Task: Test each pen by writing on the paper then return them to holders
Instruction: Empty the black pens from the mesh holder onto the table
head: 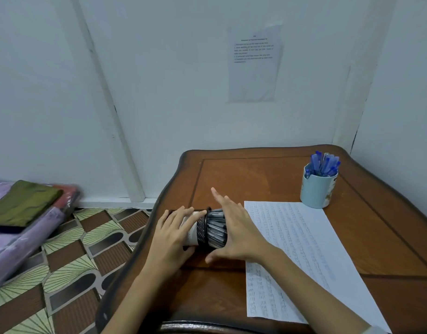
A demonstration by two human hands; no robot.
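Table: dark brown wood [255,177], glossy, with a wavy moulded edge and a thin inlaid line framing the flat top.
Mesh pen holder: black wire-mesh cylinder [201,231] with a solid rim, lying on its side near the table's left edge, mouth facing right; a pale lining or label shows through its left part.
Grey pens: a tight bundle of slim, clear-grey barrels [217,230] sticking out of the holder's mouth, parallel to the tabletop.
Left hand: [172,237] wrapped over the holder's closed end, fingers curved across the top and thumb underneath, gripping it.
Right hand: [236,232] spread flat, fingers straight and thumb splayed low, palm set against the projecting pen ends; it grasps nothing.
Paper: white ruled sheet [299,249] lying flat just right of the right hand, running toward the near edge, covered in rows of small blue scribbles.
Mug holder: pale blue ceramic mug [316,189], upright at the far right of the table, just beyond the paper's far corner.
Blue pens: a cluster of translucent blue capped pens [324,163] standing in the mug, fanned slightly.
Wall notice: creased white printed sheet [254,66] stuck to the pale wall; the text is too small to read.
Floor: tiles [70,261] patterned in brown, cream fans and dark ovals.
Fabric packs: folded green, orange and lilac cloth [21,206] in shiny plastic, stacked on the left.
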